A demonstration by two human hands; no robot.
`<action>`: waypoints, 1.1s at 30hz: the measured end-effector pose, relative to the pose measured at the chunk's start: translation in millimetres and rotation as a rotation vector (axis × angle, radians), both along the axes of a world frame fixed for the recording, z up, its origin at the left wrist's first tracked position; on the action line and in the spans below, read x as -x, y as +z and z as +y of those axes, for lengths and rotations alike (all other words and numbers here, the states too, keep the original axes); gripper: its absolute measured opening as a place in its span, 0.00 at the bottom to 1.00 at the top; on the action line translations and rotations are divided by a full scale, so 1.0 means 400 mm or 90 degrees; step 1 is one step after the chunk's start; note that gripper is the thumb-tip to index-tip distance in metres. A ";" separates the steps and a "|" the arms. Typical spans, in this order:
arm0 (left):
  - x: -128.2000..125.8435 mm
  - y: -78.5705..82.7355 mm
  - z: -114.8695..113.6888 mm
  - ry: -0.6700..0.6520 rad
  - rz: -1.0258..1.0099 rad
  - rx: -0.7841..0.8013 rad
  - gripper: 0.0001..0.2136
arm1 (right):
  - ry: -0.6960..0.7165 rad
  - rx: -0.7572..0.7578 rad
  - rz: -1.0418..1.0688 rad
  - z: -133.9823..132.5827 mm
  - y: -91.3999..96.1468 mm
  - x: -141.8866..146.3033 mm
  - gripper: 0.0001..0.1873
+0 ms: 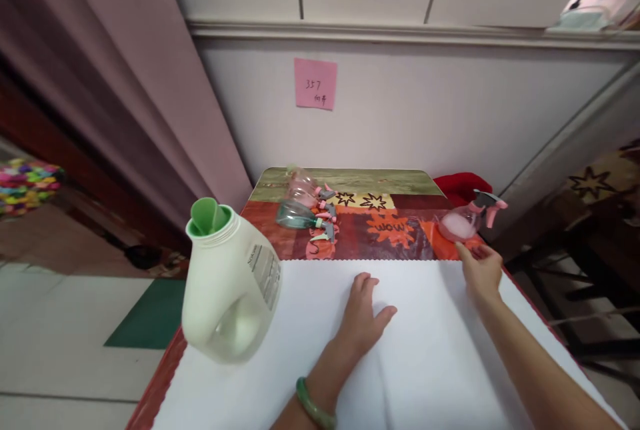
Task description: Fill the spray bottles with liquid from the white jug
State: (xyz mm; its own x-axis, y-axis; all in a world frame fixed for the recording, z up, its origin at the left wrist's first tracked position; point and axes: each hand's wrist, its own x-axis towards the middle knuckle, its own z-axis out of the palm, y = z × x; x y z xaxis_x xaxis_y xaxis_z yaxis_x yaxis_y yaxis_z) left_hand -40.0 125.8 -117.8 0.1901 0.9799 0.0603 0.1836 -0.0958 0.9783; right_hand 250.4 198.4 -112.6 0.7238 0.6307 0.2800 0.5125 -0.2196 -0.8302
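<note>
My left hand (pixel 363 315) is over the white mat (pixel 425 350), fingers stretched forward and thumb out to the side, holding nothing. At the right, my right hand (pixel 484 277) is by the base of a pink clear spray bottle (pixel 457 225) with a grey and pink trigger head. Its thumb and fingers are apart, with the thumb tip at or touching the bottle's lower edge. Whitish-pink contents show inside that bottle. A large pale green detergent jug (pixel 227 283) with a green spout stands left of my left hand.
Several spray bottles lie at the table's back left, including a green one (pixel 296 215) and a pink one (pixel 303 187). The patterned tabletop (pixel 350 240) shows beyond the mat. Behind it is a wall with a pink note (pixel 315 84). A curtain (pixel 165 83) hangs left.
</note>
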 end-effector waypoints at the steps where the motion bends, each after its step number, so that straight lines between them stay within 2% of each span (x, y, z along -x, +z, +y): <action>1: -0.001 0.003 0.000 0.007 -0.013 0.003 0.20 | -0.009 -0.044 0.044 -0.030 -0.006 0.034 0.30; 3: -0.003 0.010 0.001 0.025 -0.039 0.005 0.18 | 0.089 -0.103 0.073 -0.077 0.001 0.112 0.26; 6: -0.005 0.027 0.002 0.061 -0.074 0.001 0.14 | 0.323 -0.084 0.042 -0.091 0.057 0.233 0.19; 9: 0.001 0.046 0.005 0.102 -0.109 -0.012 0.09 | 0.462 -0.076 -0.032 -0.034 0.121 0.339 0.15; 12: 0.012 0.058 0.010 0.155 -0.140 -0.021 0.05 | 0.550 -0.028 -0.134 0.058 0.153 0.434 0.14; 17: 0.027 0.058 0.019 0.236 -0.192 0.007 0.03 | 0.587 0.147 -0.333 0.192 0.148 0.583 0.15; 22: 0.032 0.056 0.027 0.266 -0.245 0.046 0.05 | 0.583 0.207 -0.392 0.260 0.119 0.677 0.18; 28: 0.039 0.052 0.037 0.290 -0.313 0.111 0.06 | 0.581 0.226 -0.435 0.269 0.098 0.716 0.17; 31: 0.038 0.050 0.041 0.307 -0.381 0.156 0.11 | 0.589 0.212 -0.445 0.250 0.126 0.708 0.16; 33: 0.038 0.051 0.044 0.329 -0.448 0.181 0.17 | 0.587 0.209 -0.444 0.232 0.164 0.683 0.14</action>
State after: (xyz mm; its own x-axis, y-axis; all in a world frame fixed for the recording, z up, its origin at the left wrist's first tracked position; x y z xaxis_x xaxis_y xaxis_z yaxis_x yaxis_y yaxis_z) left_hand -55.2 143.5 -97.5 -0.2649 0.9287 -0.2595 -0.5106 0.0932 0.8547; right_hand -22.9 291.1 -47.1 -0.2813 0.9462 0.1602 0.9046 0.3172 -0.2849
